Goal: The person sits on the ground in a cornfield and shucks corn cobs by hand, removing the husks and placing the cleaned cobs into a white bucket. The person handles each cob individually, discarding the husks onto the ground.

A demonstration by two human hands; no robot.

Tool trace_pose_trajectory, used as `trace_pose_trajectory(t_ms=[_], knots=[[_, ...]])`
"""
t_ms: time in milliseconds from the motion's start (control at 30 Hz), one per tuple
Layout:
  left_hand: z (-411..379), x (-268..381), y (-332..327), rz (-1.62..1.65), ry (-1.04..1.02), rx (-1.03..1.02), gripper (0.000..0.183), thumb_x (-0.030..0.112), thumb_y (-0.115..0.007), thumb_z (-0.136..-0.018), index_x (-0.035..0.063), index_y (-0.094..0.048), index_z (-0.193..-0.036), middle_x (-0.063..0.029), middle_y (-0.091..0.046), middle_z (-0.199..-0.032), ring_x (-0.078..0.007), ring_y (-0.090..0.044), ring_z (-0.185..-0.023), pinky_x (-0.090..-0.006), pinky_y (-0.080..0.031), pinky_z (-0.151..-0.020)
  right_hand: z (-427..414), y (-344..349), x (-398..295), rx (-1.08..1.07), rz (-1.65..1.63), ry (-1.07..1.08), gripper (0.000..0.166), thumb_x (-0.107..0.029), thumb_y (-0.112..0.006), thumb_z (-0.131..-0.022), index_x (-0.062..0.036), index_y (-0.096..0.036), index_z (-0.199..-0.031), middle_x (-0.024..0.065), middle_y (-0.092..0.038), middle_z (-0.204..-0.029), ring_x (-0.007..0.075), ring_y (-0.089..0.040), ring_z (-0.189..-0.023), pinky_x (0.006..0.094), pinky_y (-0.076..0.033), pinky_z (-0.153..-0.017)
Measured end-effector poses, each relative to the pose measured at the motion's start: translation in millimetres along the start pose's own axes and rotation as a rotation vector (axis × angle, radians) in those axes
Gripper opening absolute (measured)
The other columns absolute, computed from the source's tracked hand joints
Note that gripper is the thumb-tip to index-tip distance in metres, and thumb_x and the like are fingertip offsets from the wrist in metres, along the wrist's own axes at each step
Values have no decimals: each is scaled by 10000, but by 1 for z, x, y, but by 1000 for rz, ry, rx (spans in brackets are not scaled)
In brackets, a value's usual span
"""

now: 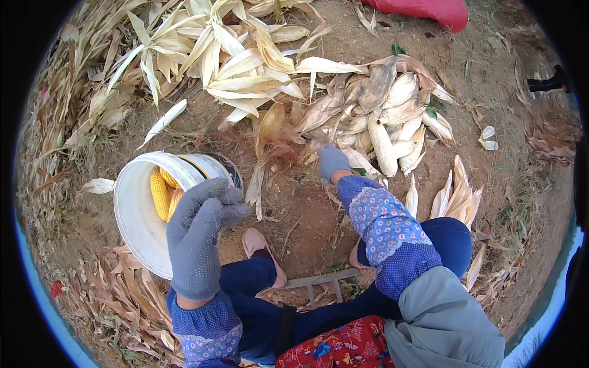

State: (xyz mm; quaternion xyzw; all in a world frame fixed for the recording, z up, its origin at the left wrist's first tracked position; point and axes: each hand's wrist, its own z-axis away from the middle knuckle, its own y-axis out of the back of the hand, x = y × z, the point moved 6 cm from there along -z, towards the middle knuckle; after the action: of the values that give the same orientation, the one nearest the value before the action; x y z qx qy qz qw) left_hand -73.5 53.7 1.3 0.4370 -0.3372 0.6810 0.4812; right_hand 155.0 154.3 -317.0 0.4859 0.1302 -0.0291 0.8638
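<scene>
My left hand [200, 239], in a grey knit glove, is raised beside a white plastic bucket [138, 248]. Its fingers are half curled, with a gap to the thumb and nothing visible between them. Husked yellow corn cobs [158, 193] lie inside the tilted bucket, partly hidden by that hand. On the right, my right hand [333, 162] reaches down to the near left edge of a pile of unhusked corn ears [382, 138]. Its fingers point away from me, so whether they grip an ear is hidden. Reddish corn silk [280, 147] is scattered left of it.
Pale stripped husks [244, 69] are heaped beyond the bucket. More dry husks [124, 299] lie at the near left, and a few [453, 198] stand by my right knee. A metal frame [317, 280] lies between my feet. Red fabric [423, 11] is at the far edge.
</scene>
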Motion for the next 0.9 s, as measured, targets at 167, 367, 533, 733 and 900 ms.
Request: trace_pose_trajectory(t_ms=[167, 367, 533, 733, 900], knots=[[-8, -6, 2, -15, 84, 17, 336, 149, -489, -892, -71, -524, -1143, -186, -620, -997, -238, -630, -850, -337, -499, -804, -62, 18, -32, 28, 63, 142, 307, -78, -543, -796, -83, -534, -1102, 121, -495, -1174, 319, -588, -1009, 451, -484, -821], [-16, -13, 2, -78, 137, 31, 396, 223, -523, -870, -74, -520, -1131, -205, -632, -969, -248, -639, -826, -332, -499, -785, -104, 0, -42, -8, 170, 176, 341, -92, -511, -828, -103, -521, -1169, 86, -512, -1155, 289, -599, -971, 430, -491, -794], [-17, -13, 2, -34, 156, 5, 387, 193, -538, -865, -82, -517, -1136, -201, -626, -990, -248, -634, -852, -338, -498, -803, -98, -11, -22, 50, 441, 329, 206, -122, -557, -812, -92, -624, -1004, 98, -558, -1028, 274, -604, -914, 401, -489, -734], [-11, -12, 3, 34, 137, -62, 337, 126, -526, -882, -83, -512, -1146, -184, -615, -1012, -244, -622, -895, -341, -492, -827, -61, 32, 8, 159, 254, 358, 94, -105, -588, -783, -80, -659, -839, 97, -583, -935, 278, -621, -861, 384, -488, -734], [-4, -4, -2, 4, 92, -74, 309, 125, -494, -898, -57, -522, -1146, -170, -624, -993, -226, -628, -859, -320, -497, -806, -47, 126, 5, 307, -379, 319, 137, -131, -691, -702, -113, -667, -836, 77, -612, -889, 247, -614, -848, 341, -483, -731]])
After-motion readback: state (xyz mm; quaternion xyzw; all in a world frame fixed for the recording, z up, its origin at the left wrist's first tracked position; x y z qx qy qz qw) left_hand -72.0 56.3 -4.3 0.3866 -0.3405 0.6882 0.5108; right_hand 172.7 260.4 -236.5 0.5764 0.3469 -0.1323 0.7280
